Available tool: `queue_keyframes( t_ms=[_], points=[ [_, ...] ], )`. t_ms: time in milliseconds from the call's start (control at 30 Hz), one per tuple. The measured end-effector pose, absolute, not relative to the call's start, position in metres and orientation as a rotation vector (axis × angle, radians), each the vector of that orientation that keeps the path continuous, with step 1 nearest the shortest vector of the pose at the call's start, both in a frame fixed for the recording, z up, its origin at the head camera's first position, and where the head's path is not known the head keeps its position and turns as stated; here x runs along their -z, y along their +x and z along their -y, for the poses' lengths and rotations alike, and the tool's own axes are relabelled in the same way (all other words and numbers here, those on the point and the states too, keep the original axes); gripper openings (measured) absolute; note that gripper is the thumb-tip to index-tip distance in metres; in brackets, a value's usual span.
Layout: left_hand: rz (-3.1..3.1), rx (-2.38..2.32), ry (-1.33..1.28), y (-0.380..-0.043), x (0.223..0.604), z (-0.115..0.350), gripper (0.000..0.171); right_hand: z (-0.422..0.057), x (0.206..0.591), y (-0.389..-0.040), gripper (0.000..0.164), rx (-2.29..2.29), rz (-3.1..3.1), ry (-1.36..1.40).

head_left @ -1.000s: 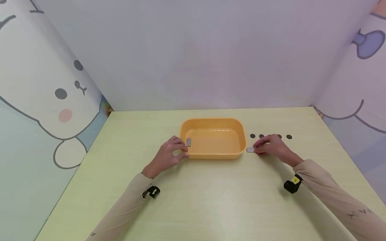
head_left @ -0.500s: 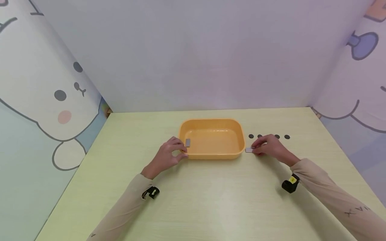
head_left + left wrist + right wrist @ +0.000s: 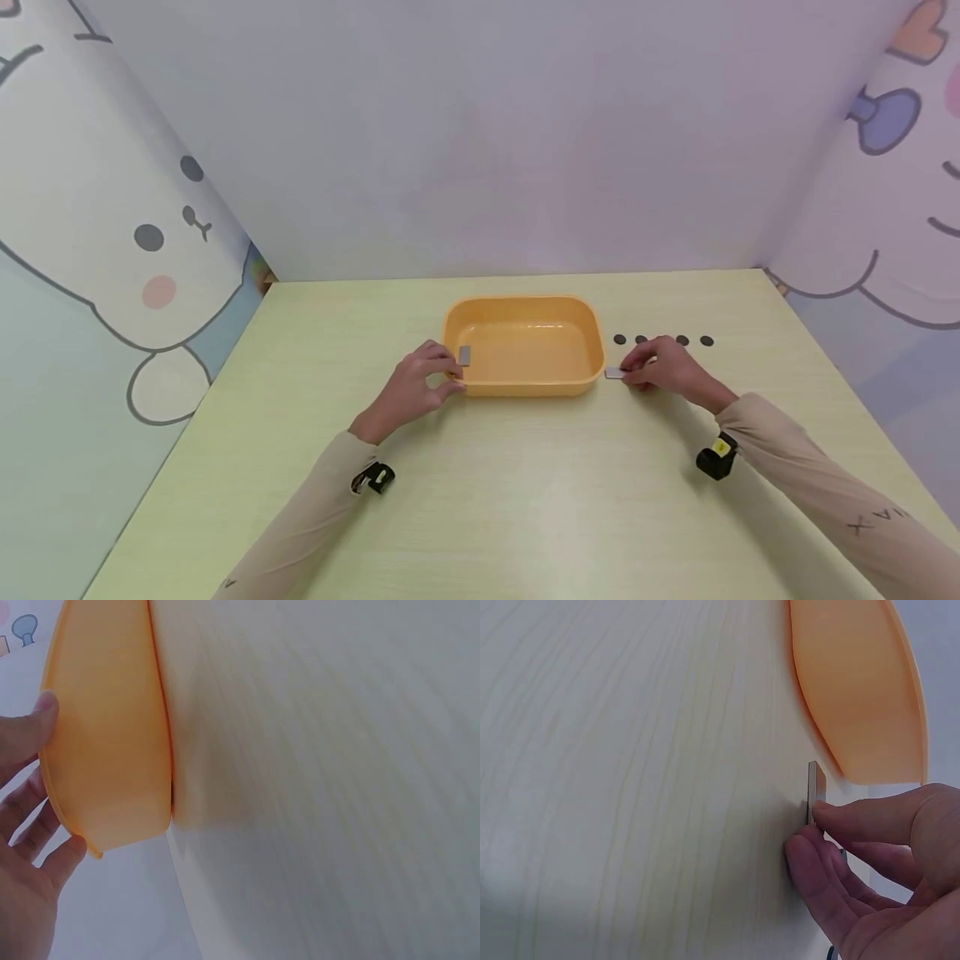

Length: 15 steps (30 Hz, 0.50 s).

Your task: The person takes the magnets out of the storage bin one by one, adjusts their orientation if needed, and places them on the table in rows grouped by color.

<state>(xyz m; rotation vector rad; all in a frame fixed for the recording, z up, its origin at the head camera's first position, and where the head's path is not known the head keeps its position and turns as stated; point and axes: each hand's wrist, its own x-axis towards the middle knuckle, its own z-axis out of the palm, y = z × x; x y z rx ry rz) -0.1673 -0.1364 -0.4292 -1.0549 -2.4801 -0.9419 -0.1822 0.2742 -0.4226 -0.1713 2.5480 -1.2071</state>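
An orange rectangular basin stands near the back of the table. My left hand pinches its rim at the near left corner. In the left wrist view, a finger lies on the rim and another fingertip touches the lip lower down. A small flat grey rectangular plate lies inside the basin at its left end. Just right of the basin, my right hand pinches a second grey plate between thumb and fingertips, low over the table. The fingers cover part of this plate.
Several small black discs lie in a row to the right of the basin, partly behind my right hand. The pale wooden table meets a plain wall at the back. Printed panels flank both sides.
The head view has shifted slightly, so the table's contents sit a little further left. My hands keep their places at the basin rim and the second grey plate.
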Motion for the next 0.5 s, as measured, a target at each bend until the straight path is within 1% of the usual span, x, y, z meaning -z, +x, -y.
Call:
queue_keyframes(
  t_ms=[200, 500],
  points=[
    [2.483, 0.952, -1.06, -0.168, 0.429, 0.136, 0.01, -0.276, 0.413, -0.181, 0.023, 1.217, -2.529, -0.169],
    [2.481, 0.957, -1.06, -0.168, 0.429, 0.136, 0.011, -0.279, 0.391, -0.182, 0.03, 1.242, -2.543, -0.215]
  ],
)
